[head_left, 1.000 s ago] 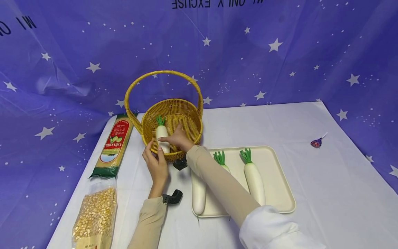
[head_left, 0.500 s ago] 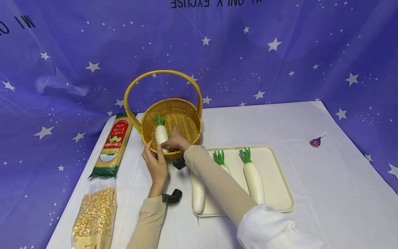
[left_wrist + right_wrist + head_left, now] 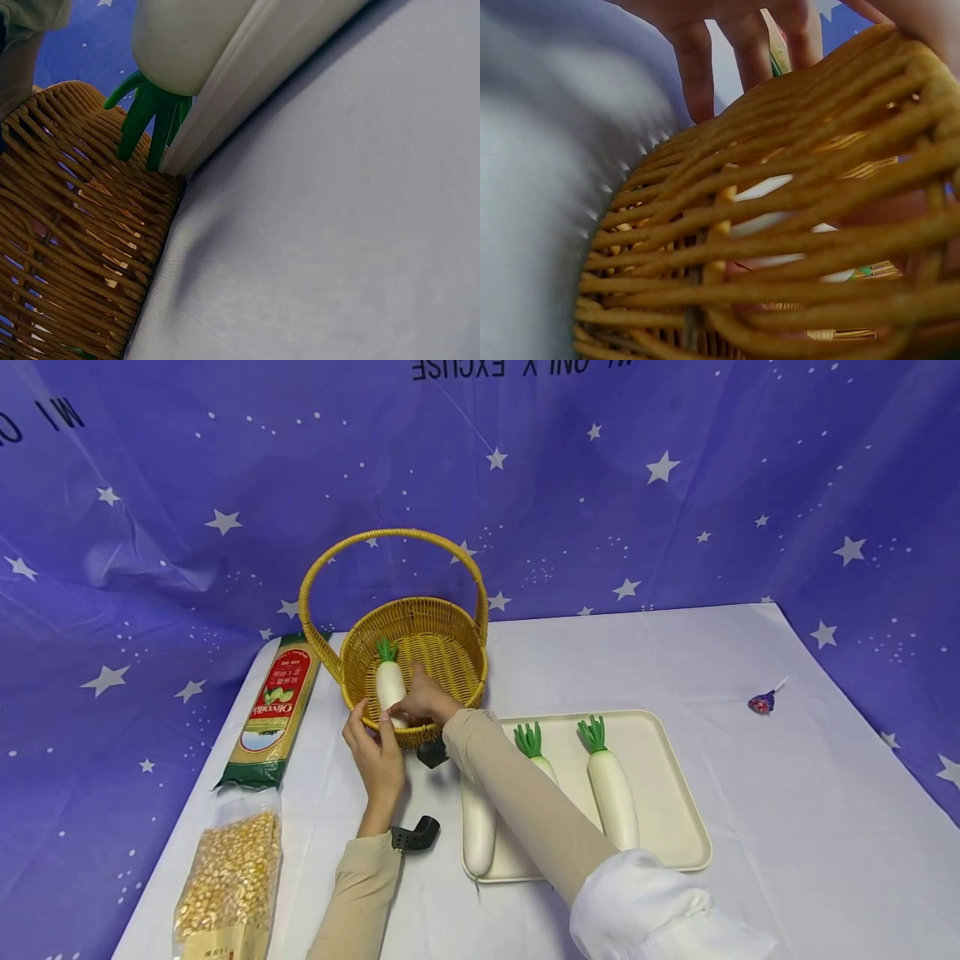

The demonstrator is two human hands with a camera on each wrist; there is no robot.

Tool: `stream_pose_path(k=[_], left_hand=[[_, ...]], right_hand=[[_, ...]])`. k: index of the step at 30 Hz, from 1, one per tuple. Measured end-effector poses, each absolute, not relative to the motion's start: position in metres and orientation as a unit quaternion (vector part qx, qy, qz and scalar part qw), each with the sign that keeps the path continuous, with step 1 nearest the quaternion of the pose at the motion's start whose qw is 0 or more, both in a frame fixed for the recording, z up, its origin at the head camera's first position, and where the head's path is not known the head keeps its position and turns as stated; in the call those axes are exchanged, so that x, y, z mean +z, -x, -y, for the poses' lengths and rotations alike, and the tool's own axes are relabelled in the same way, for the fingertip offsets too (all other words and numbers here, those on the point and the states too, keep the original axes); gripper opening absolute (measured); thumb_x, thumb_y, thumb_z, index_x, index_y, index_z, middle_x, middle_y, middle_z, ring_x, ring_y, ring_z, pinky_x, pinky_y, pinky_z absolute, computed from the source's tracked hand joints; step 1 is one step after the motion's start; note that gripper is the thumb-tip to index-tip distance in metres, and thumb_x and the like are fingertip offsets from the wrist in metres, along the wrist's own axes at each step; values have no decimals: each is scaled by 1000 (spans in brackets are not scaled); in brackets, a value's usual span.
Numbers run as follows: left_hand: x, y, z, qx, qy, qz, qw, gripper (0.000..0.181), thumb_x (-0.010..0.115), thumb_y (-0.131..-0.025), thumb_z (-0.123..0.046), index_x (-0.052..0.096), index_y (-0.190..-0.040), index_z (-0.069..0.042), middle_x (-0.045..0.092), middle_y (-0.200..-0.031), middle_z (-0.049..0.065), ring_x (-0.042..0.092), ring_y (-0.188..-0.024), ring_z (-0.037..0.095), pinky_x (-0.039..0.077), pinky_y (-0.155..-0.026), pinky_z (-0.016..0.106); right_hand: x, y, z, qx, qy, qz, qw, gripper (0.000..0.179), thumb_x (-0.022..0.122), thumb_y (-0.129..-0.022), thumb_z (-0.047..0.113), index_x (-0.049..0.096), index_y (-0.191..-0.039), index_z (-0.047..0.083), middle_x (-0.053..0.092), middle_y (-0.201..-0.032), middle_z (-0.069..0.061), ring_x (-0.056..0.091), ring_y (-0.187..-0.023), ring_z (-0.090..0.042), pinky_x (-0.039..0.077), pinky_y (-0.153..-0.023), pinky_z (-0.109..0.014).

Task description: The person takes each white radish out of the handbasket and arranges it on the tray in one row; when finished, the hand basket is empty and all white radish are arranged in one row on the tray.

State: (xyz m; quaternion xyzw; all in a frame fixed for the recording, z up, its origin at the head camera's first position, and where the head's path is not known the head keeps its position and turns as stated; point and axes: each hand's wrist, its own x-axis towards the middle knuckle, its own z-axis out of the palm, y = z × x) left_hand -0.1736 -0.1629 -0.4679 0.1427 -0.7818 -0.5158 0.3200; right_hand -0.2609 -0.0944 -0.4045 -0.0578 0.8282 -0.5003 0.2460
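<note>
In the head view a yellow-brown wicker basket (image 3: 457,668) with a tall arched handle stands at the back left. A white radish (image 3: 390,681) with green leaf stubs leans inside its left part, leaves toward the back. My right hand (image 3: 427,697) reaches over the front rim and holds the radish's lower end, its thumb on the radish; its other fingers are mostly hidden. At the front left my left hand (image 3: 377,758) grips the basket by its rim. In the right wrist view, fingers (image 3: 697,71) lie against the woven outer wall (image 3: 675,225).
Right of the basket a cream tray (image 3: 671,814) bears several more radishes (image 3: 615,797), partly behind my right sleeve. A pasta packet (image 3: 273,714) and a bag of corn kernels (image 3: 228,881) lie along the left. A wrapped lollipop (image 3: 762,702) lies far right.
My right thumb has slid down and right, from across the radish to near its lower end. The radish has shifted only slightly. My left hand has stayed at the rim.
</note>
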Motion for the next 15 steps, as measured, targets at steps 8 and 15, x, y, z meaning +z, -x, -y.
stream_pose_path(k=[8, 15], left_hand=[[-470, 174, 163, -522, -137, 776, 326, 42, 44, -93, -30, 38, -131, -11, 33, -127, 23, 38, -114, 33, 32, -93, 48], [-470, 174, 164, -518, -139, 778, 327, 42, 44, -93, -30, 38, -131, -12, 33, -128, 21, 38, -112, 29, 32, -92, 46]], right_hand=[[-406, 263, 89, -536, 110, -800, 247, 79, 65, -79, 6, 22, -144, 21, 47, -125, -23, 56, -60, -20, 50, -53, -31], [-405, 266, 86, -562, 136, -772, 263, 66, 59, -84, 8, 32, -141, 23, 38, -138, -18, 57, -70, -18, 53, -66, -37]])
